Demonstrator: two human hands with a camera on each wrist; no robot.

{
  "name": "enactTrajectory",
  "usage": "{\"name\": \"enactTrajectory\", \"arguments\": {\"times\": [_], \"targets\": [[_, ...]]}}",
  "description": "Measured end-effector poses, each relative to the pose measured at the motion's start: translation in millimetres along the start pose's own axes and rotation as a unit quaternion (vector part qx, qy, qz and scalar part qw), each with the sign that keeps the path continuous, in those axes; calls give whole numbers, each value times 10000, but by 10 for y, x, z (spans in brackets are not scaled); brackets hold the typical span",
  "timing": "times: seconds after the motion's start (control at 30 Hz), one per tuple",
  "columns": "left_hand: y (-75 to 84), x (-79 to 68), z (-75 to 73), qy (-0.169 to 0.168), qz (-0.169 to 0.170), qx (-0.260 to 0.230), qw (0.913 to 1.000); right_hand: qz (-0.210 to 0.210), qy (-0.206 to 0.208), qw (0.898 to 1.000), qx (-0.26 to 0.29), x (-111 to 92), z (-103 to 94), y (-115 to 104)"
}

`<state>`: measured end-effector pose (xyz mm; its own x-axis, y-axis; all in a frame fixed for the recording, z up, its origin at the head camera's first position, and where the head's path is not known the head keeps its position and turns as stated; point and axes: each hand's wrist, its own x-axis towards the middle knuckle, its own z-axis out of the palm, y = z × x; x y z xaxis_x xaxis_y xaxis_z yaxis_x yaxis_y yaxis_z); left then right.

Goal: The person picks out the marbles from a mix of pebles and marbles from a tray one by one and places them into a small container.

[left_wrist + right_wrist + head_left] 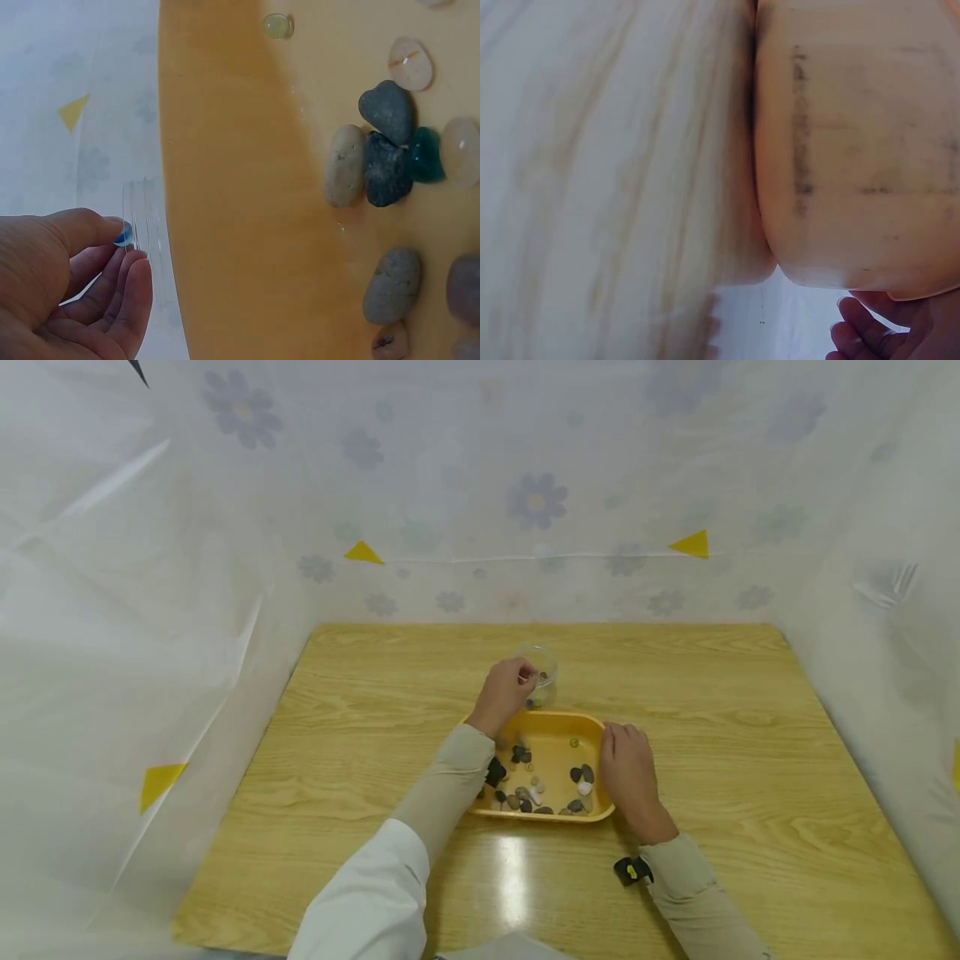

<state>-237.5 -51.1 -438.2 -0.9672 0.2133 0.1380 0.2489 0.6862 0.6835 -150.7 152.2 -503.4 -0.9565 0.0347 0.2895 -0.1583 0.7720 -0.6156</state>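
In the left wrist view, the thumb and forefinger of my left hand [501, 695] pinch a blue marble [124, 235]. The hand is at the rim of a clear jar [547, 690], which has a few small coloured pieces low inside. A yellow plastic tray [555, 817] stands just in front of the jar. My right hand [630, 770] holds the tray by its right rim, its fingers curled at the outer side. Dark stones [388, 169], a teal glass piece [427, 155] and paler pebbles lie in the tray, along with a yellow-green marble [278, 26].
The tray and jar stand on a wood-grain table [360, 760]. Pale flowered sheeting [450, 510] rises behind it and on both sides, with yellow triangles [688, 544] stuck on it. My left forearm passes over the tray's left end and hides part of it.
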Motion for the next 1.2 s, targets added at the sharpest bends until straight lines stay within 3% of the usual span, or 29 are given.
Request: {"name": "enactTrajectory", "arguments": {"times": [0.57, 1.2], "targets": [[-46, 4, -14, -29, -67, -168, 9998, -33, 74, 10000, 17, 15, -8, -1], [54, -107, -78, 68, 262, -307, 9992, 14, 61, 10000, 50, 20, 0, 26]]}}
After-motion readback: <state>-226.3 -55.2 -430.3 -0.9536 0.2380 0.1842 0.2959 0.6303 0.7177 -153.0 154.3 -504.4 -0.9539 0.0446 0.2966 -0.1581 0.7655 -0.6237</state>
